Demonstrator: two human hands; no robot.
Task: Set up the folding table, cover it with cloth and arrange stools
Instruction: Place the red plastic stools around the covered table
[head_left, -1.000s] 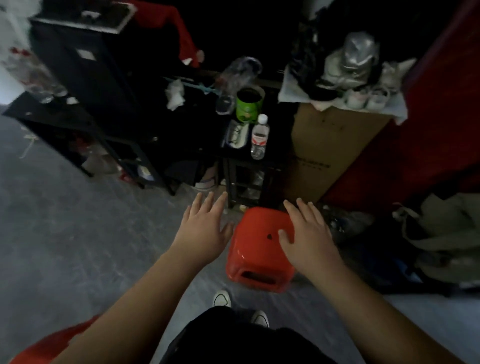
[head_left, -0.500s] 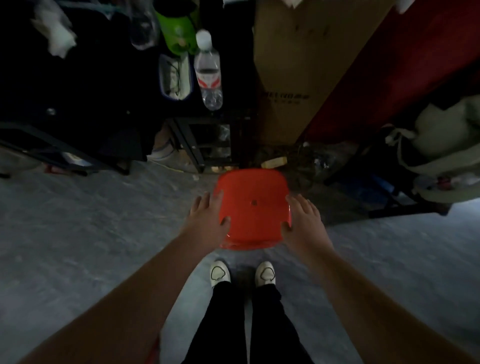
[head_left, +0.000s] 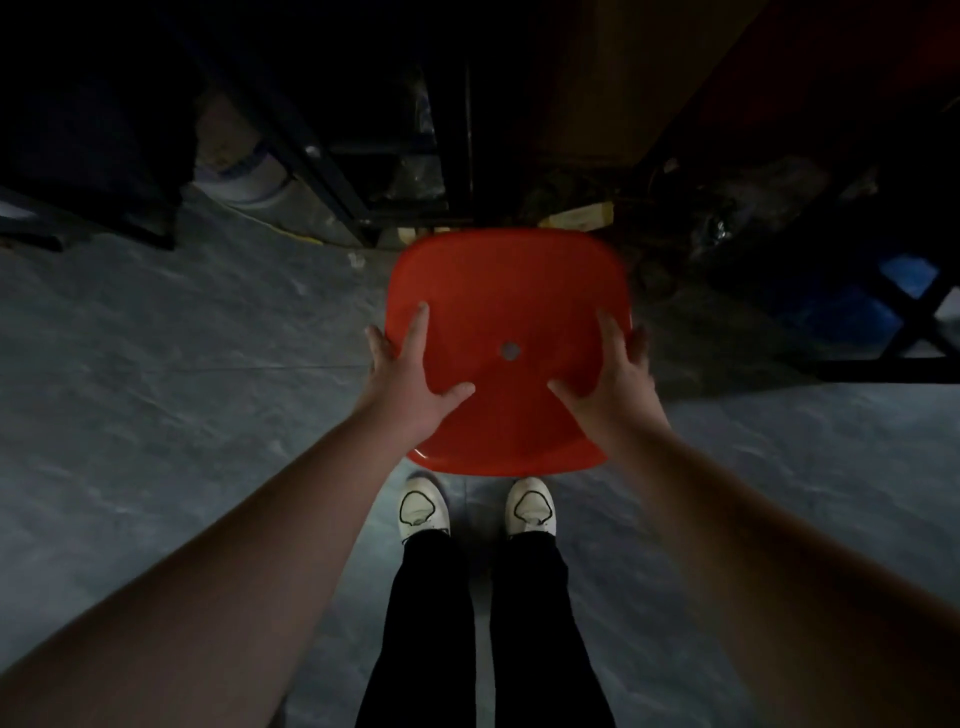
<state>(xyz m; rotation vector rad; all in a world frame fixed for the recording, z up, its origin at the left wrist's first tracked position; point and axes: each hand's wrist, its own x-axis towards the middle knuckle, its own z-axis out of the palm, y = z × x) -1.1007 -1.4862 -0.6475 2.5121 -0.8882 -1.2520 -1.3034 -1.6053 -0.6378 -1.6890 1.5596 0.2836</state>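
A red plastic stool (head_left: 511, 291) with a small hole in the middle of its seat is seen from straight above, just in front of my white shoes (head_left: 423, 506). My left hand (head_left: 410, 374) grips its left edge: thumb and forefinger lie on the seat, the other fingers wrap over the rim. On the opposite edge my right hand (head_left: 608, 379) holds the stool the same way. Its legs are hidden under the seat. No folding table or cloth is in view.
A black metal shelf frame (head_left: 363, 208) stands right behind the stool, with dark clutter and a cardboard box (head_left: 597, 104) beside it. At the right are a black crossed frame (head_left: 914, 317) and something blue (head_left: 852, 306). Grey floor (head_left: 182, 389) stretches left and right of me.
My head has tipped further down over the stool. Both hands have gone from its sides to gripping the seat edges, and the stool now looks larger and closer to me.
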